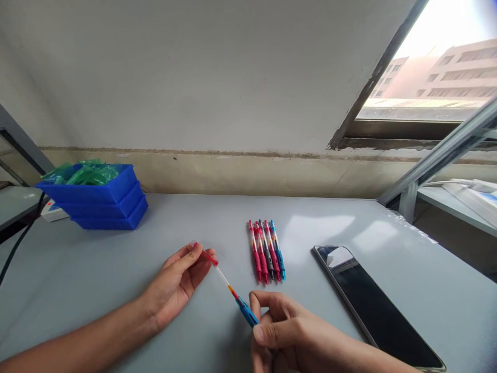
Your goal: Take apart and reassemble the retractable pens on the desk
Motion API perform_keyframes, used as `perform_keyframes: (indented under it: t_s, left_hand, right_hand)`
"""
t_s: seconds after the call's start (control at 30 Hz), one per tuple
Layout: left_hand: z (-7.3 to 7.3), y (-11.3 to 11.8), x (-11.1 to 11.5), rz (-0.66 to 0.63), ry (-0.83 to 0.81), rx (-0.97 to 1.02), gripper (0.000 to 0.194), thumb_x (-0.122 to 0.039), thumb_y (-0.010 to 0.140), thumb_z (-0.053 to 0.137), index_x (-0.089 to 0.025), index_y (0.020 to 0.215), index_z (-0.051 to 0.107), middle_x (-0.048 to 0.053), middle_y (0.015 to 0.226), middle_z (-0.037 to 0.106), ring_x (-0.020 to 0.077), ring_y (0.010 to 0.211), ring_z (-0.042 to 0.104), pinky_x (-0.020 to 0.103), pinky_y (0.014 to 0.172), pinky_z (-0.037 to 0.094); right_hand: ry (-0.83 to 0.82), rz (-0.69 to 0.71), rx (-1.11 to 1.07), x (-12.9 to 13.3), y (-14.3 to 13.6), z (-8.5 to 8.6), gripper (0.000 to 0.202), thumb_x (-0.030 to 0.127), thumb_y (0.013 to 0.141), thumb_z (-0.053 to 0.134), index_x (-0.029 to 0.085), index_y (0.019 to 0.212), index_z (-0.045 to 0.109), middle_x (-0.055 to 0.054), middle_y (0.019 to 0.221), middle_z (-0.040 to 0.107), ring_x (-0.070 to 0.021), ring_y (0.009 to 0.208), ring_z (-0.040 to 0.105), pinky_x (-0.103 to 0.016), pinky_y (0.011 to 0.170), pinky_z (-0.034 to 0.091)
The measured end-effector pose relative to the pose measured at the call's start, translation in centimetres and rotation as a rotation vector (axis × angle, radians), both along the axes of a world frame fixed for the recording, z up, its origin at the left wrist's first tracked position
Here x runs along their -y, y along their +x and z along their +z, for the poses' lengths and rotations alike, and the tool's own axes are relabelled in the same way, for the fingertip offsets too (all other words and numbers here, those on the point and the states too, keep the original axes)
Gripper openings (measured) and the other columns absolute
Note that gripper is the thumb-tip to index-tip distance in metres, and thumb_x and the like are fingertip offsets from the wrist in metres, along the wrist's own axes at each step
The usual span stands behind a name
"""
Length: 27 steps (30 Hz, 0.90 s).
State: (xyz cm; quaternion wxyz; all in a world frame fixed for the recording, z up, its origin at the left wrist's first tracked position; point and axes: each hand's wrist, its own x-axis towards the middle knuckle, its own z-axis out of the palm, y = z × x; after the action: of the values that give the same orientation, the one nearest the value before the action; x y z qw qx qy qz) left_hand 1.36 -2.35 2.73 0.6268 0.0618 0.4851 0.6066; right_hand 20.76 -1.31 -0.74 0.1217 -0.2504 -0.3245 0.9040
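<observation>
My left hand (181, 277) pinches a red pen piece (209, 257) between thumb and fingers, left of centre. From its lower end a thin clear refill (223, 278) with an orange and red section runs down to a blue pen grip (246, 312). My right hand (277, 326) holds that blue grip between thumb and forefinger. Refill and grip lie in one slanting line between the hands. Beyond my right hand, several pens (266, 251) lie side by side on the grey table (174, 223), with red, black and blue grips.
Stacked blue trays (104, 207) stand at the back left, the top one holding green plastic bags (93, 172). A phone (376, 305) lies on the right. The wall runs along the table's back edge; metal struts (446, 155) rise at both sides.
</observation>
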Motion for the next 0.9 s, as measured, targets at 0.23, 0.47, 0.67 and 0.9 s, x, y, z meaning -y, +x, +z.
perform_keyframes:
  t_s: [0.23,0.47,0.67,0.9]
  left_hand:
    - [0.15,0.12,0.11,-0.013,-0.091,0.106,0.023,-0.003,0.086,0.049,-0.007,0.067,0.062,0.012,0.067,0.072,0.0122,0.056,0.069,0.018,0.055,0.059]
    - [0.82,0.39,0.15,-0.031,-0.131,0.133,0.028,-0.005,0.087,0.047,-0.005,0.065,0.063,0.013,0.069,0.072,0.0116,0.055,0.069,0.015,0.051,0.058]
    - [0.84,0.27,0.22,-0.061,-0.100,0.078,0.026,-0.006,0.087,0.047,-0.007,0.065,0.062,0.013,0.072,0.073,0.0125,0.060,0.070,0.016,0.053,0.058]
    - [0.50,0.19,0.52,-0.100,0.008,-0.018,0.013,-0.008,0.084,0.054,-0.013,0.074,0.059,0.008,0.072,0.074,0.0126,0.064,0.070,0.018,0.061,0.057]
  right_hand:
    - [0.029,0.008,-0.019,-0.22,0.14,-0.02,0.033,0.026,0.065,0.074,0.018,0.071,0.043,-0.005,0.054,0.069,-0.0111,0.044,0.063,-0.014,0.040,0.046]
    - [0.029,0.027,-0.025,-0.16,0.15,-0.27,0.037,0.031,0.063,0.076,0.018,0.071,0.042,-0.006,0.054,0.069,-0.0091,0.042,0.060,-0.013,0.039,0.045]
    - [0.041,0.026,-0.025,-0.27,0.17,-0.45,0.036,0.032,0.065,0.074,0.019,0.071,0.040,-0.005,0.053,0.069,-0.0098,0.044,0.061,-0.013,0.039,0.045]
    - [0.023,0.022,-0.004,-0.29,0.07,-0.50,0.037,0.031,0.063,0.074,0.019,0.073,0.040,-0.003,0.051,0.067,-0.0110,0.044,0.061,-0.013,0.037,0.042]
